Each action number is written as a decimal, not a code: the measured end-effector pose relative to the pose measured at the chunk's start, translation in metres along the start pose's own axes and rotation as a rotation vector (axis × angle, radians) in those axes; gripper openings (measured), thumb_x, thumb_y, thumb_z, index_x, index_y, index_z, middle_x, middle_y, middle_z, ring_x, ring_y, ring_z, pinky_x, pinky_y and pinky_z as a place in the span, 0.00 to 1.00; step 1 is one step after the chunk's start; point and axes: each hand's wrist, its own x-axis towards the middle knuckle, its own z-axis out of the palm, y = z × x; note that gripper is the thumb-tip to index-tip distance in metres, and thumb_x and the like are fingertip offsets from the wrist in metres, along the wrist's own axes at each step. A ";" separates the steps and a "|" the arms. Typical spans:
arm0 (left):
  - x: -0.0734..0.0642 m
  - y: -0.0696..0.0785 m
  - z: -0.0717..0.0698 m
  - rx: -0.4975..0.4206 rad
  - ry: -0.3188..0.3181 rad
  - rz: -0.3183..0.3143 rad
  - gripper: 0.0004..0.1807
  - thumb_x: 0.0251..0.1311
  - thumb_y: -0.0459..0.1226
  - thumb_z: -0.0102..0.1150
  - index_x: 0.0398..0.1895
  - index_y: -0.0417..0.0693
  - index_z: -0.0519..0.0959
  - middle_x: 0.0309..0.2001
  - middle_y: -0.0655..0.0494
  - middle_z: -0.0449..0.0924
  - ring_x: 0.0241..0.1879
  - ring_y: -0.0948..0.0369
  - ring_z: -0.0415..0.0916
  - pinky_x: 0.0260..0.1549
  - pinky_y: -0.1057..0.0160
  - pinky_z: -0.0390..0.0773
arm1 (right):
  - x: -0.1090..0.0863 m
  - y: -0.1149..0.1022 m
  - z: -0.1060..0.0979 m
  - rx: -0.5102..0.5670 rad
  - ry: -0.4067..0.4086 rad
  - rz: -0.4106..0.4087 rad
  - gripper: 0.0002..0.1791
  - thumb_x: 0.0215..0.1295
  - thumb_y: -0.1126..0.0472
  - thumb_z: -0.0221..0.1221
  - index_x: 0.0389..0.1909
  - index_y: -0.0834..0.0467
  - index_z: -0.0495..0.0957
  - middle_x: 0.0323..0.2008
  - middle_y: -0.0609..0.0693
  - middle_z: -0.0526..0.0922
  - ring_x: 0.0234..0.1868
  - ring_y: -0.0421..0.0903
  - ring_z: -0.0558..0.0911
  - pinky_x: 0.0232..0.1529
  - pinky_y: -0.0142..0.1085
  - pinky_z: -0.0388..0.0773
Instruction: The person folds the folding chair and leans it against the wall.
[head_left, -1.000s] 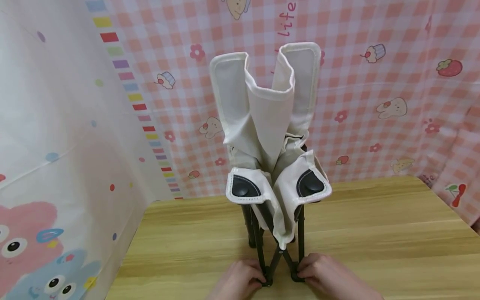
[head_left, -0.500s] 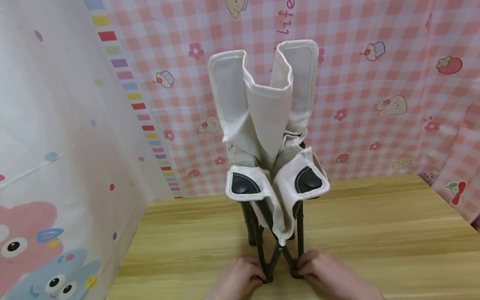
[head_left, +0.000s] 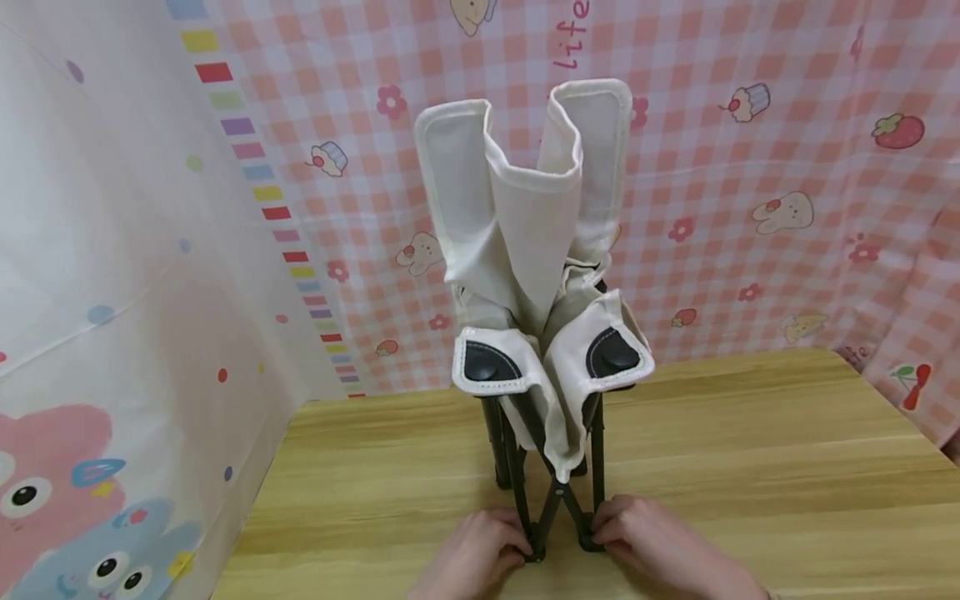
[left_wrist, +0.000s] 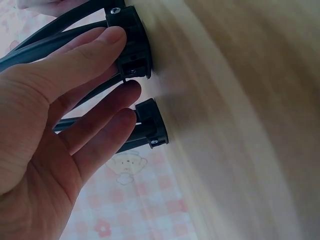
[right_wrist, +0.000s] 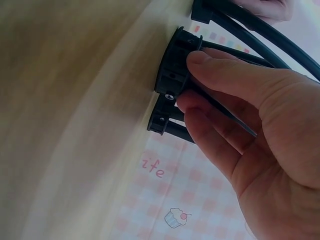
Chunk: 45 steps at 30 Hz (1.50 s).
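A folding chair [head_left: 536, 242] with off-white canvas and dark legs stands upright on the wooden table, its fabric creased in a deep V and its sides close together. Two black corner patches [head_left: 491, 363] mark the front of the seat. My left hand [head_left: 480, 546] pinches the left front foot [left_wrist: 132, 45]; in the left wrist view its thumb lies over the dark plastic fitting. On the other side, my right hand [head_left: 648, 533] grips the right front foot [right_wrist: 175, 62] between thumb and fingers. The front legs cross at a pivot [head_left: 560, 492] between the hands. The rear feet stand farther back.
The wooden table [head_left: 750, 450] extends to both sides of the chair. Close behind hangs a pink checked cloth [head_left: 720, 167] with printed cakes and flowers. A white patterned curtain [head_left: 150, 292] lines the left side.
The chair has shifted slightly away from me, and its right front corner has come a little closer to the left one. Both hands keep their hold on the front feet.
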 end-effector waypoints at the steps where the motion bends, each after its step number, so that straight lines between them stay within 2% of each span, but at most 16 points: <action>1: 0.000 0.000 0.000 -0.006 0.003 0.000 0.06 0.58 0.34 0.75 0.35 0.56 0.93 0.38 0.67 0.88 0.37 0.79 0.80 0.38 0.85 0.78 | 0.000 0.001 0.000 0.008 -0.004 0.002 0.13 0.52 0.72 0.71 0.32 0.50 0.91 0.35 0.43 0.90 0.38 0.34 0.86 0.38 0.20 0.83; 10: 0.007 -0.006 -0.001 -0.019 0.024 0.015 0.05 0.59 0.33 0.74 0.33 0.54 0.92 0.38 0.65 0.89 0.38 0.77 0.82 0.39 0.85 0.79 | 0.006 0.009 -0.002 0.051 -0.057 0.032 0.11 0.58 0.71 0.71 0.33 0.51 0.92 0.35 0.43 0.90 0.38 0.36 0.87 0.38 0.22 0.85; 15: 0.009 -0.008 -0.002 -0.014 0.034 0.014 0.05 0.58 0.32 0.75 0.32 0.54 0.92 0.38 0.65 0.89 0.38 0.75 0.82 0.39 0.84 0.79 | 0.009 0.010 -0.002 0.039 -0.058 0.041 0.12 0.55 0.72 0.71 0.33 0.51 0.92 0.36 0.43 0.90 0.38 0.36 0.87 0.39 0.23 0.86; 20: 0.011 -0.010 -0.003 -0.025 0.039 -0.001 0.06 0.58 0.31 0.74 0.32 0.53 0.92 0.38 0.64 0.89 0.39 0.75 0.83 0.40 0.83 0.80 | 0.012 0.011 0.000 0.047 -0.067 0.061 0.12 0.54 0.73 0.70 0.33 0.53 0.92 0.36 0.46 0.91 0.38 0.39 0.88 0.40 0.26 0.88; 28: 0.019 -0.017 -0.003 -0.023 0.009 -0.013 0.05 0.57 0.31 0.75 0.33 0.51 0.92 0.38 0.62 0.89 0.39 0.73 0.83 0.42 0.81 0.82 | 0.017 0.020 0.000 0.052 -0.088 0.061 0.12 0.53 0.74 0.71 0.32 0.53 0.92 0.36 0.47 0.91 0.39 0.40 0.88 0.41 0.27 0.89; 33: 0.023 -0.022 -0.003 -0.028 -0.009 -0.015 0.04 0.58 0.32 0.75 0.33 0.51 0.92 0.38 0.62 0.89 0.39 0.73 0.83 0.41 0.81 0.82 | 0.020 0.022 -0.001 0.073 -0.129 0.098 0.11 0.56 0.73 0.71 0.34 0.53 0.92 0.37 0.48 0.91 0.40 0.41 0.89 0.43 0.29 0.90; 45: 0.032 -0.028 -0.007 -0.036 -0.005 -0.050 0.04 0.58 0.32 0.75 0.34 0.51 0.92 0.39 0.61 0.89 0.40 0.71 0.84 0.44 0.77 0.85 | 0.027 0.034 -0.001 0.074 -0.144 0.112 0.11 0.55 0.72 0.73 0.34 0.54 0.92 0.37 0.48 0.91 0.39 0.42 0.90 0.43 0.29 0.91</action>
